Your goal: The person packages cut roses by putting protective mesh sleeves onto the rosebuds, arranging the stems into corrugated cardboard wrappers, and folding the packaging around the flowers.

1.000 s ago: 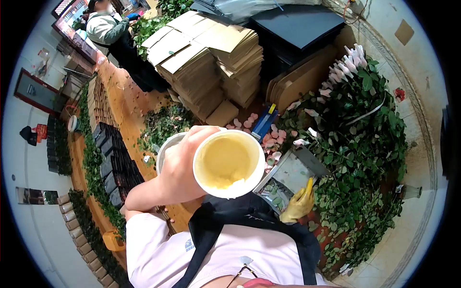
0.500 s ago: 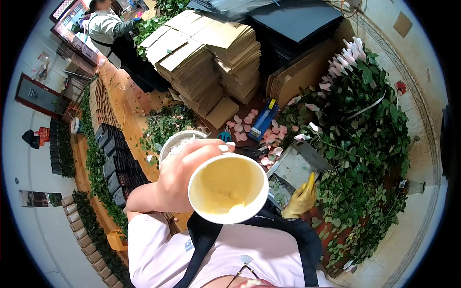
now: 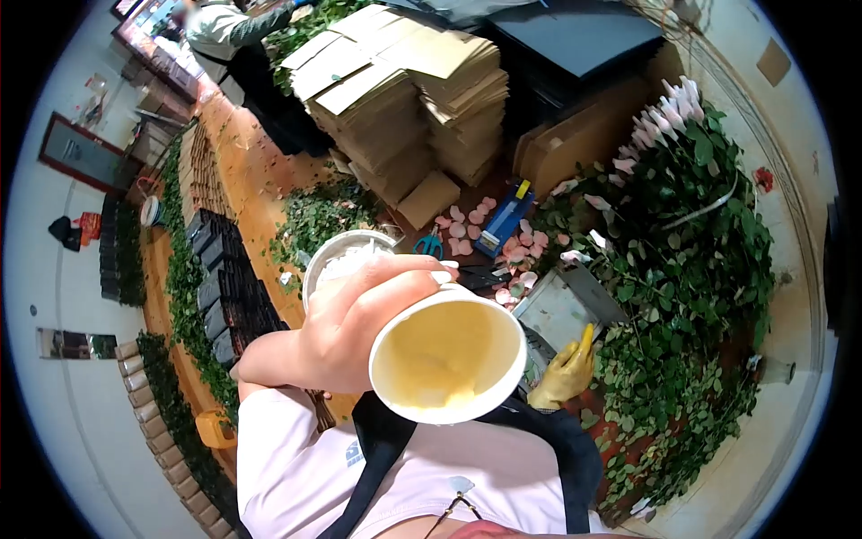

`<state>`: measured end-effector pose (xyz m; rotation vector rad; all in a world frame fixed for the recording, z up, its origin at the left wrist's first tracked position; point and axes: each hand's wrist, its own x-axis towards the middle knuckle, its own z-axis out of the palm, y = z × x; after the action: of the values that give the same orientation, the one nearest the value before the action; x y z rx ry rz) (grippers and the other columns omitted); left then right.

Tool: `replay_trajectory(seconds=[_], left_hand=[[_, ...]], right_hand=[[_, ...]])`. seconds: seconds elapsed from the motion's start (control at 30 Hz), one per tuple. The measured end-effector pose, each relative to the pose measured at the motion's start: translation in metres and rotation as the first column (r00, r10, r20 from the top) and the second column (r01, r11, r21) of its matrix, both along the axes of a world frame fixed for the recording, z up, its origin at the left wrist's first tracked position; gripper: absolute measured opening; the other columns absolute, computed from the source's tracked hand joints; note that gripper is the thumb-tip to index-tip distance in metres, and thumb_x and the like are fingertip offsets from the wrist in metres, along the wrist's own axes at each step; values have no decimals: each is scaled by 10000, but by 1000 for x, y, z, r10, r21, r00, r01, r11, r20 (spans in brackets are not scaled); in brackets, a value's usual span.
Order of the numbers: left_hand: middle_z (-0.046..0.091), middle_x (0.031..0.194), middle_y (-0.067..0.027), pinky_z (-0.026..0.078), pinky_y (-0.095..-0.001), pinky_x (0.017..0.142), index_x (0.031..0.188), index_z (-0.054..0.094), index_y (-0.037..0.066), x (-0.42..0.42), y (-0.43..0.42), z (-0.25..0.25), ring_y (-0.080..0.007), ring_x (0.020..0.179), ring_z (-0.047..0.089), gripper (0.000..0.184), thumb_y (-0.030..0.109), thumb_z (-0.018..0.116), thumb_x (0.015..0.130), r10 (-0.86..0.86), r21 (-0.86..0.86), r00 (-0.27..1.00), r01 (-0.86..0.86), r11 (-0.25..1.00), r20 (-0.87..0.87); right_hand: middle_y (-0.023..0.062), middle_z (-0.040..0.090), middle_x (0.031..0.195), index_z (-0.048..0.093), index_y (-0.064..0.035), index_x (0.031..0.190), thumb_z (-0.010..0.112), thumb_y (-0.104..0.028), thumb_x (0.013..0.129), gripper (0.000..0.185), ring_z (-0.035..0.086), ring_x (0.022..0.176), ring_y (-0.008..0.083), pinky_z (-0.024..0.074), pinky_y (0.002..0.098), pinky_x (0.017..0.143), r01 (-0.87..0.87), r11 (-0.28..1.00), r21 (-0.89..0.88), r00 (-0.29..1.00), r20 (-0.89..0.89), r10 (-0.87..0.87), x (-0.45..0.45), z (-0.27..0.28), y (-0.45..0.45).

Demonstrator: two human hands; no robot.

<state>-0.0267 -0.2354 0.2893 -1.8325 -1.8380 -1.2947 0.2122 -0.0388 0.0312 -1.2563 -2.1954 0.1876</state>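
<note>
My left hand point(image 3: 364, 310), bare, grips a white paper cup point(image 3: 448, 359) from its left side. The cup is raised close to the camera, its open mouth tilted towards me, and the inside looks yellow. My right hand point(image 3: 565, 370) wears a yellow glove and rests low beside a grey metal tray point(image 3: 558, 310). One finger of it points forward, the others bend loosely, and nothing shows in them. Behind my left hand stands a white round container point(image 3: 337, 256) with white pieces inside. Blue scissors point(image 3: 429, 242) and a blue tape dispenser point(image 3: 505, 220) lie beyond the cup.
Stacked cardboard sheets point(image 3: 386, 108) and a dark sheet pile point(image 3: 584, 40) stand ahead. Wrapped pale pink roses with leafy stems point(image 3: 682, 234) fill the right side. Loose petals point(image 3: 525, 247) lie near the dispenser. A co-worker point(image 3: 256, 72) stands at the upper left.
The cup now looks slightly larger and sits a little closer to me, still in my left hand. The whole view has shifted slightly. My gloved right hand stays by the tray.
</note>
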Motion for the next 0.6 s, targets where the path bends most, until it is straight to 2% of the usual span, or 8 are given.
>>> replay_trajectory(seconds=[0.03, 0.2, 0.37, 0.47, 0.5, 0.6], left_hand=[[638, 1039, -254, 594, -353, 680, 1185, 502, -109, -1, 0, 1, -334, 879, 700, 542, 90, 800, 778, -36, 18, 999, 36, 999, 16], [634, 1036, -256, 590, -352, 664, 1159, 520, -114, 6, -6, -1, -330, 867, 700, 516, 99, 798, 780, 4, 60, 1000, -5, 998, 15], [629, 910, -154, 576, -332, 588, 1007, 600, -96, 21, 4, 11, -316, 809, 703, 356, 77, 792, 762, 125, 236, 992, -125, 964, 16], [637, 888, -167, 576, -328, 557, 1025, 587, -91, 18, 7, 13, -306, 788, 706, 398, 104, 806, 755, 180, 279, 982, -159, 947, -51], [642, 898, -193, 584, -330, 568, 1045, 571, -91, 16, 9, 8, -310, 789, 707, 416, 109, 805, 765, 166, 352, 985, -139, 926, -47], [646, 940, -274, 610, -355, 621, 1116, 519, -85, 8, 2, 12, -324, 816, 708, 478, 111, 804, 785, 102, 244, 988, -71, 967, -116]], right_hand=[[191, 666, 1132, 573, -74, 1320, 436, -229, 1012, 371, 634, 945, 395, 506, 448, 778, -23, 1000, -1, 1000, -5, 23, -2, 2, 0], [199, 666, 1119, 569, -82, 1328, 440, -233, 1013, 372, 626, 932, 406, 499, 455, 777, 19, 1000, -10, 1000, -9, -19, -4, 10, -3], [201, 670, 1117, 567, -74, 1332, 437, -248, 1018, 381, 627, 931, 406, 496, 452, 788, -1, 1000, 16, 1000, -30, 1, -2, 5, -1], [198, 674, 1119, 573, -71, 1325, 431, -257, 1021, 383, 630, 935, 400, 498, 452, 786, 26, 1000, 18, 1000, -6, -26, 3, -3, -1], [196, 675, 1123, 577, -73, 1321, 428, -258, 1022, 382, 632, 938, 395, 499, 449, 784, 22, 1000, 22, 1000, 10, -22, 7, -15, 2], [188, 677, 1130, 584, -71, 1314, 428, -251, 1019, 379, 640, 951, 383, 506, 436, 786, 53, 998, 16, 998, 44, -54, 10, -22, 3]])
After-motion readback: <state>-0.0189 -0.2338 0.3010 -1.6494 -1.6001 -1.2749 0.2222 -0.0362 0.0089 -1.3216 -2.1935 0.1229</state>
